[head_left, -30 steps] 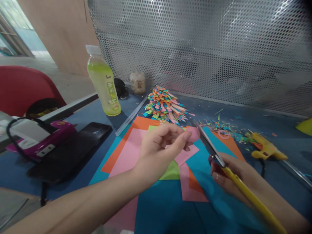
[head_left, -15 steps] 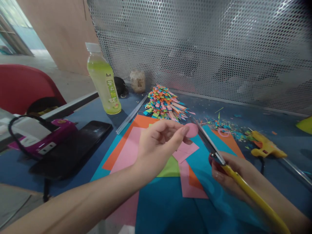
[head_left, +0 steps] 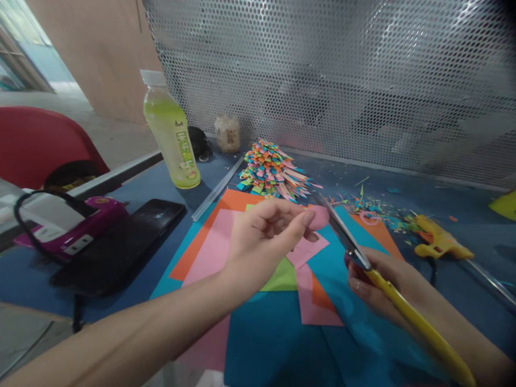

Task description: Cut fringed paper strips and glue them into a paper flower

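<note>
Between thumb and fingers, my left hand [head_left: 268,231] pinches a small rounded piece of pink paper [head_left: 320,217]. My right hand [head_left: 387,285] is closed around a pair of scissors [head_left: 355,248] with yellow handles. The blades point up and to the left, with their edge right beside the pink piece; whether they touch it I cannot tell. Beneath both hands lie overlapping sheets of blue paper [head_left: 274,338], pink paper [head_left: 213,239], orange paper [head_left: 242,200] and green paper [head_left: 284,279]. Behind my left hand stands a heap of many-coloured paper strips [head_left: 270,169].
At the right, a yellow glue gun [head_left: 441,239] lies beside scattered paper scraps [head_left: 374,209]. A drink bottle [head_left: 171,134], a phone [head_left: 121,247], a purple power strip [head_left: 91,228] and a clear ruler [head_left: 217,189] are on the left. A perforated metal panel [head_left: 322,80] closes off the back.
The pink piece has turned slightly in my left fingers and its outline looks less round. Both hands and the scissors have hardly moved.
</note>
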Demonstrator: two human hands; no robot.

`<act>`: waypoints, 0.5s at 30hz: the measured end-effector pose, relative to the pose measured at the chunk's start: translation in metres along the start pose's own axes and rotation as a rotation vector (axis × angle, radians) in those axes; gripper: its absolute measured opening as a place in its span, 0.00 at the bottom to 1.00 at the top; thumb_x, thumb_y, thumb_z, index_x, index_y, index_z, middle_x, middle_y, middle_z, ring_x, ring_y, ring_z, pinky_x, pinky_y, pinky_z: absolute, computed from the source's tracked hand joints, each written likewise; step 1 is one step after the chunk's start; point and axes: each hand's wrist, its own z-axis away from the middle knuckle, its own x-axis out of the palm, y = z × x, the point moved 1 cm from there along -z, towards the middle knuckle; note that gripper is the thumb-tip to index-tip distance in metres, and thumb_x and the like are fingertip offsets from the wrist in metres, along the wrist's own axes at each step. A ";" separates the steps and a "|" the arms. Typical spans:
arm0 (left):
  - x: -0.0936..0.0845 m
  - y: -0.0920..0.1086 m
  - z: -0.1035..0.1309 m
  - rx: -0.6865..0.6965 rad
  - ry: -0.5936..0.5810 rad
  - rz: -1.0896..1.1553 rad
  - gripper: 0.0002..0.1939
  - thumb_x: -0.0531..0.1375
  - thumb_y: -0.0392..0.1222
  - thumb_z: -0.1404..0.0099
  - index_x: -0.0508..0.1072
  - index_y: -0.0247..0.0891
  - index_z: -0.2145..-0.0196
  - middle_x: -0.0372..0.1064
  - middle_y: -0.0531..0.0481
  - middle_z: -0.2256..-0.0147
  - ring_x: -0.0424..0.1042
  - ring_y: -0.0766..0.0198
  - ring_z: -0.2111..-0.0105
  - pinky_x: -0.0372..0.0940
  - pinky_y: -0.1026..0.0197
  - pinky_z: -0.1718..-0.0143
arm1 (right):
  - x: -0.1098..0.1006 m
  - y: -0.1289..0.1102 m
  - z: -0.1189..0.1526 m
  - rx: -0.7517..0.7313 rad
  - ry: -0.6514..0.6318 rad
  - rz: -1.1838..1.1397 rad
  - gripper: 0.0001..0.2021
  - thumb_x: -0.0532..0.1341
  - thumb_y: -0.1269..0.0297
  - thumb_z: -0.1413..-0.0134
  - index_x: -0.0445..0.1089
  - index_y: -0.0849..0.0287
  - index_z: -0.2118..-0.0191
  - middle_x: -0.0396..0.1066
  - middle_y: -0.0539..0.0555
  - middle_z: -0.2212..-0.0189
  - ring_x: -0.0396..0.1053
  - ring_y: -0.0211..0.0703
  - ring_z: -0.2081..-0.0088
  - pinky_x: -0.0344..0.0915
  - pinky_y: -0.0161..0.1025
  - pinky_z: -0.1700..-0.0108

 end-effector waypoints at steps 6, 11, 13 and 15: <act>0.000 0.000 -0.001 0.011 0.018 0.010 0.04 0.62 0.37 0.44 0.71 0.36 0.75 0.71 0.55 0.81 0.72 0.69 0.80 0.65 0.70 0.79 | 0.002 -0.002 0.002 -0.014 0.049 -0.019 0.15 0.59 0.50 0.53 0.57 0.56 0.75 0.52 0.44 0.82 0.50 0.33 0.81 0.48 0.33 0.80; -0.001 0.001 -0.003 0.013 0.053 -0.032 0.05 0.62 0.39 0.44 0.71 0.36 0.75 0.69 0.55 0.83 0.70 0.70 0.82 0.63 0.70 0.82 | 0.002 -0.002 0.001 0.012 0.001 -0.022 0.17 0.59 0.50 0.53 0.54 0.56 0.77 0.49 0.43 0.83 0.47 0.33 0.81 0.46 0.32 0.80; -0.002 0.000 -0.002 0.014 0.060 -0.038 0.06 0.62 0.39 0.44 0.71 0.36 0.75 0.69 0.55 0.82 0.69 0.70 0.82 0.63 0.69 0.83 | 0.001 -0.004 0.001 0.037 -0.015 -0.043 0.17 0.60 0.52 0.55 0.53 0.56 0.77 0.50 0.43 0.82 0.47 0.32 0.81 0.45 0.32 0.80; -0.002 0.000 -0.002 0.017 0.066 -0.039 0.06 0.63 0.40 0.44 0.71 0.36 0.75 0.70 0.54 0.82 0.69 0.70 0.82 0.63 0.69 0.83 | 0.001 -0.005 0.001 0.044 -0.022 -0.049 0.17 0.61 0.53 0.56 0.53 0.56 0.77 0.50 0.43 0.82 0.48 0.32 0.81 0.46 0.32 0.79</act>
